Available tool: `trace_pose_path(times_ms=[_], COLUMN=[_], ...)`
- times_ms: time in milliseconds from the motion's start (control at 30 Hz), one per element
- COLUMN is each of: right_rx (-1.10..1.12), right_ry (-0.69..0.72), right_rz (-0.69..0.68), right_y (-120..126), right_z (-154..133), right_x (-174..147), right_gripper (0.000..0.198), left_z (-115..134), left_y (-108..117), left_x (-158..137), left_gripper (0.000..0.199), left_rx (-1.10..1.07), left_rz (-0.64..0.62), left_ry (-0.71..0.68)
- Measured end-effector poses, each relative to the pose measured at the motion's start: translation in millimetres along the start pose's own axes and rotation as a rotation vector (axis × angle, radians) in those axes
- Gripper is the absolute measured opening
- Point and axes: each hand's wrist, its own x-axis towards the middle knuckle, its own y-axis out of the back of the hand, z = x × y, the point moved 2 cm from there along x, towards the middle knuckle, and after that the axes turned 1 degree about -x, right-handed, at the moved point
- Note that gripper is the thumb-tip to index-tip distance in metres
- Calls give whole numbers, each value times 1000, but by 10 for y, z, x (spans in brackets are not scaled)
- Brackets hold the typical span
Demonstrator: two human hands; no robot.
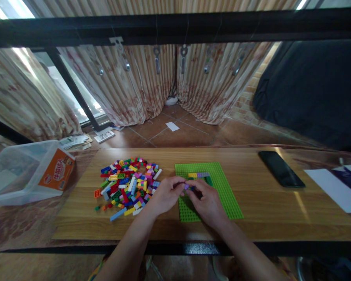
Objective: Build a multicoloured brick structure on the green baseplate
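Observation:
Over the green studded baseplate (228,199) my two hands meet, fingertips close together. A small purple brick (187,187) shows between them. My left hand (168,194) pinches at its left side, and my right hand (206,199) is closed on it from the right. Behind the fingers, a row of yellow, purple and grey bricks (199,175) sits on the baseplate, with a dark green brick (208,180) at its right end. My right hand hides part of this row. To the left of my left hand lies a loose pile of many-coloured bricks (128,187).
The wooden table (260,214) carries a black phone (280,168) at the right. White paper (336,190) lies at the far right. A clear plastic box (20,171) with an orange label stands at the left. Curtains and a dark metal bar (175,29) are beyond.

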Motion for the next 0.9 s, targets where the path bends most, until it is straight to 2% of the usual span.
trace_pose_path(times_ms=[400, 600, 900], right_rx=[1, -20, -13], right_ry=[14, 22, 44], right_rz=[0, -4, -42], right_y=[-19, -21, -29], right_z=[11, 6, 33], right_x=[-11, -12, -9], right_gripper=[19, 19, 15], left_z=[-22, 18, 1], left_y=[4, -8, -14], left_x=[-7, -14, -13], left_gripper=[20, 19, 21], left_rx=[17, -58, -36], left_rz=[-27, -40, -33], left_ry=[-59, -28, -25])
